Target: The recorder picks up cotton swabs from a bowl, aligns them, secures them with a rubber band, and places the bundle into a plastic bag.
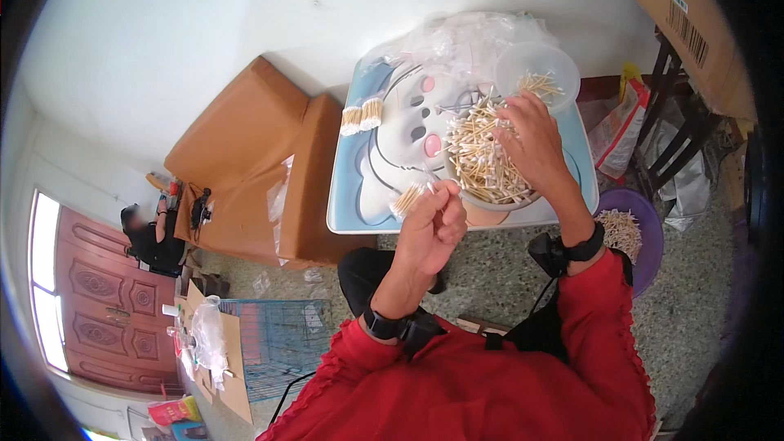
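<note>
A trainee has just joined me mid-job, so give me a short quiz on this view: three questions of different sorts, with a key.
1. True or false: the right hand is at the bowl of swabs.
2. Fill in the colour: the basin by the right side of the table is ____.
3. Which shows the fewest swabs?
a) the bowl
b) the basin
c) the clear tub

Key:
1. True
2. purple
3. c
</note>
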Demonstrator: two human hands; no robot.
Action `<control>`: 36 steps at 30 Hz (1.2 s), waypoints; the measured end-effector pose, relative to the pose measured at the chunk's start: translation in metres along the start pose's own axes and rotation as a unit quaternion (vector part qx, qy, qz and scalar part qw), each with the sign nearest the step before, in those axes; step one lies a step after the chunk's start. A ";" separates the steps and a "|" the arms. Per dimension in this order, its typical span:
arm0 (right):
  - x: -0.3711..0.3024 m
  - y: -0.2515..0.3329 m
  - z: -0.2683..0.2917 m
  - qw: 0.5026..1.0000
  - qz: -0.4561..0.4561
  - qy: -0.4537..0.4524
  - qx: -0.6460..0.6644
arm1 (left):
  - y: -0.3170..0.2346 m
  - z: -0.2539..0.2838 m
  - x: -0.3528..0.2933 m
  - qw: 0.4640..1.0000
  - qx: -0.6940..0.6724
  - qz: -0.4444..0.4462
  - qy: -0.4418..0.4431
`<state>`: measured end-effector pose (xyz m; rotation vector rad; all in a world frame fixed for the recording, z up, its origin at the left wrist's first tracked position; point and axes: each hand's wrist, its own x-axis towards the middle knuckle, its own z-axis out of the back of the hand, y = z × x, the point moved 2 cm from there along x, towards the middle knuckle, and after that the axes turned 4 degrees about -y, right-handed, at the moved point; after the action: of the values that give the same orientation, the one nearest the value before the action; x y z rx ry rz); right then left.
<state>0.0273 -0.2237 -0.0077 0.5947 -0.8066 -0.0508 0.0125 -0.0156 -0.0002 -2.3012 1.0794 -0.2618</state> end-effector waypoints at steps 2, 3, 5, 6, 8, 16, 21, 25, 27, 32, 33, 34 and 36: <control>0.004 0.000 0.000 0.999 -0.028 0.007 0.042 | 0.003 0.000 0.001 0.999 0.026 -0.006 -0.045; 0.004 0.000 0.000 0.999 -0.028 0.009 0.042 | 0.004 -0.003 0.000 0.999 0.024 -0.006 -0.047; 0.003 -0.001 0.001 0.997 -0.035 0.002 0.071 | 0.007 -0.006 -0.001 0.993 0.042 -0.025 -0.107; 0.003 -0.001 0.000 0.997 -0.035 0.002 0.071 | 0.007 -0.006 -0.001 0.993 0.042 -0.025 -0.108; 0.004 -0.001 -0.002 0.996 -0.029 0.020 0.084 | 0.006 -0.004 0.000 0.990 0.045 -0.035 -0.131; 0.006 0.000 -0.004 0.995 -0.005 0.018 0.098 | 0.011 0.002 0.005 0.992 0.067 0.002 -0.108; 0.011 0.005 0.000 0.983 -0.017 -0.024 0.179 | 0.013 -0.006 0.002 0.990 0.073 0.009 -0.117; 0.016 0.006 0.018 0.924 -0.109 -0.094 0.355 | 0.015 -0.008 0.003 0.988 0.076 -0.002 -0.138; 0.015 0.011 0.025 0.847 -0.184 -0.082 0.492 | 0.014 -0.009 0.002 0.986 0.073 -0.012 -0.147; 0.004 0.033 0.026 0.718 -0.212 0.096 0.656 | 0.009 -0.020 -0.002 0.992 0.060 -0.019 -0.113; 0.002 0.039 0.028 0.717 -0.212 0.095 0.657 | 0.009 -0.023 -0.001 0.992 0.061 -0.019 -0.113; 0.000 0.047 0.029 0.710 -0.216 0.123 0.658 | 0.008 -0.026 -0.001 0.993 0.064 -0.020 -0.098; -0.005 0.057 0.026 0.721 -0.210 0.141 0.645 | 0.008 -0.031 -0.001 0.994 0.070 -0.023 -0.082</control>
<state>-0.0040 -0.1877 0.0326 2.0721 -0.2686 0.2118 -0.0061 -0.0315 0.0204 -2.1817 0.8983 -0.1566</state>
